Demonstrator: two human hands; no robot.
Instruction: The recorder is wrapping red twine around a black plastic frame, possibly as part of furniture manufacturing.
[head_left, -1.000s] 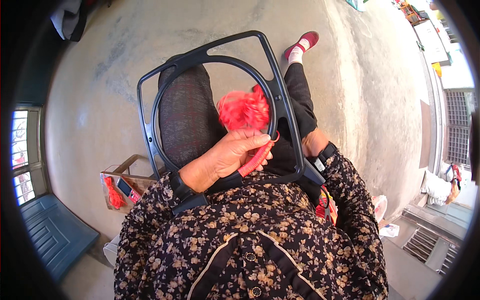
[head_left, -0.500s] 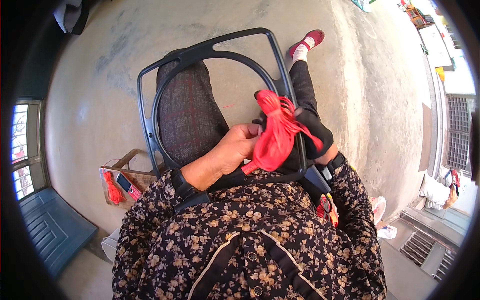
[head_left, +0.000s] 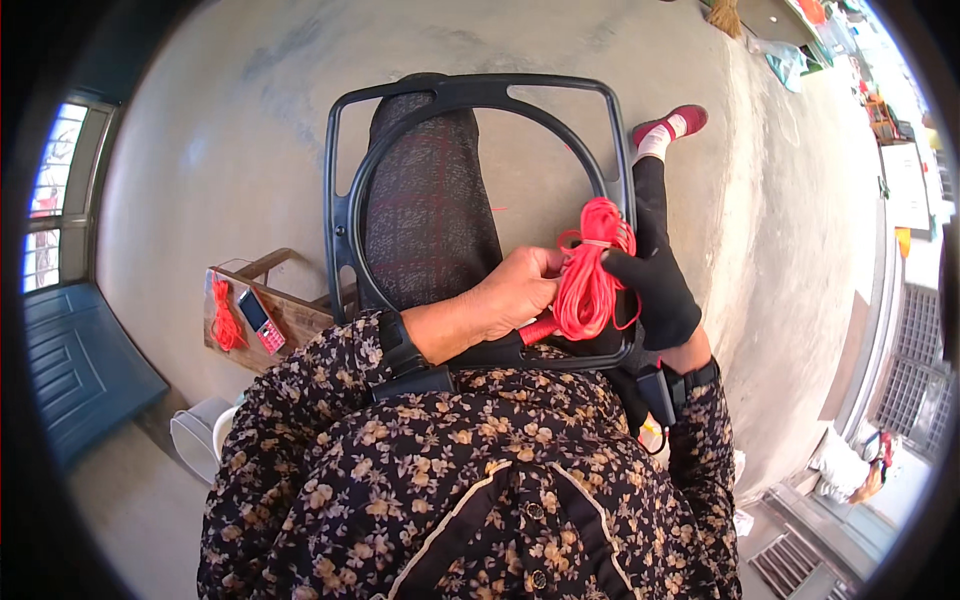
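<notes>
A tied bundle of red cord is held over my lap, inside the right part of a black frame with a round opening. My right hand, in a black glove, grips the bundle from the right with its thumb across the front. My bare left hand is closed at the bundle's left edge, fingertips pressed against the cord; the tips are partly hidden. Red cord wound tightly shows on the frame's lower side, just beneath my left hand. The frame rests on my legs.
To the left stands a small wooden stool with a red-and-black phone and another hank of red cord on it. A white bucket is beside my left elbow. A broom lies at the far right.
The cord bundle is steadier and more upright now, and my right thumb lies over it. The frame has turned straighter and appears farther right in view, along with both hands.
</notes>
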